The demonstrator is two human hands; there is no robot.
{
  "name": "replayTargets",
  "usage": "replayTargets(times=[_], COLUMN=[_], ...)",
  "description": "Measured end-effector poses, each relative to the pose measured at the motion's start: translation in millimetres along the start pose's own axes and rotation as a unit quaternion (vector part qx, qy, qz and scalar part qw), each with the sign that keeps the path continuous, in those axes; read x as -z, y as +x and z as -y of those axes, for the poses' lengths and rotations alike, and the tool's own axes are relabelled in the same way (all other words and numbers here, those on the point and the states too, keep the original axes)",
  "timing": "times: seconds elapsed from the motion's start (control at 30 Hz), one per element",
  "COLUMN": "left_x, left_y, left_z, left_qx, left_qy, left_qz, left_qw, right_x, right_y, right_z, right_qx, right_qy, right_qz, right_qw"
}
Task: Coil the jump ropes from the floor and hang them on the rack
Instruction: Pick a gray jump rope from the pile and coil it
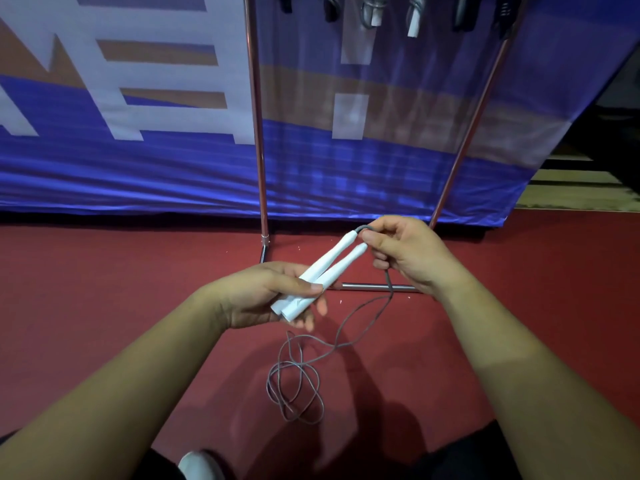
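My left hand (258,296) grips the two white handles (323,271) of a jump rope, held side by side and pointing up to the right. My right hand (405,252) pinches the grey cord just past the handle tips. The grey cord (360,327) hangs down from there and lies in loose tangled loops (294,382) on the red floor. The metal rack (258,133) stands straight ahead; several coiled ropes (415,12) hang from its top at the upper edge of the view.
A blue, white and tan banner (138,109) hangs behind the rack. The rack's base bar (374,287) lies on the red floor (104,271) beneath my hands. A white shoe (201,465) shows at the bottom edge. Steps are at the far right.
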State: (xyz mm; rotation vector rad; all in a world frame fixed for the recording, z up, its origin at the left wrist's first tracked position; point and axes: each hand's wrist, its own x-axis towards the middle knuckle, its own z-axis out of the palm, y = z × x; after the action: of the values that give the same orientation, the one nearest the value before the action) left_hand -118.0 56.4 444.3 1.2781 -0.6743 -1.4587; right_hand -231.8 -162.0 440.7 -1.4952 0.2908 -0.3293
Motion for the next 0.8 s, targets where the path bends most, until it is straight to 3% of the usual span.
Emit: replayTargets(times=[0.13, 0.27, 0.43, 0.6, 0.7, 0.8], left_x=[-3.8, -5.6, -0.6, -0.6, -3.4, -4.8], left_y=[-2.5, -2.6, 6.1, 4.1, 3.3, 4.3], left_z=[-0.1, 1.1, 5.7, -0.1, -0.6, -1.0], left_qx=[0.013, 0.022, -0.011, -0.034, -0.029, -0.023], left_qy=[-0.077, -0.047, -0.005, 0.006, 0.008, 0.038], left_qz=[0.013, 0.059, 0.001, 0.000, 0.005, -0.039], left_qw=[0.997, 0.997, 1.000, 0.999, 1.000, 0.998], right_x=[-0.5, -1.8, 0.1, -1.0, -3.9, -7.7], right_y=[0.3, 0.2, -1.0, -3.3, -3.0, -1.8], right_z=[0.6, 2.5, 4.9, 8.2, 7.2, 5.4], right_qx=[0.023, 0.031, 0.061, 0.107, 0.102, 0.093], right_qy=[-0.015, -0.007, -0.036, -0.069, -0.086, -0.073], right_qz=[-0.028, -0.033, -0.033, -0.014, 0.016, 0.021], right_qw=[0.999, 0.999, 0.997, 0.992, 0.991, 0.993])
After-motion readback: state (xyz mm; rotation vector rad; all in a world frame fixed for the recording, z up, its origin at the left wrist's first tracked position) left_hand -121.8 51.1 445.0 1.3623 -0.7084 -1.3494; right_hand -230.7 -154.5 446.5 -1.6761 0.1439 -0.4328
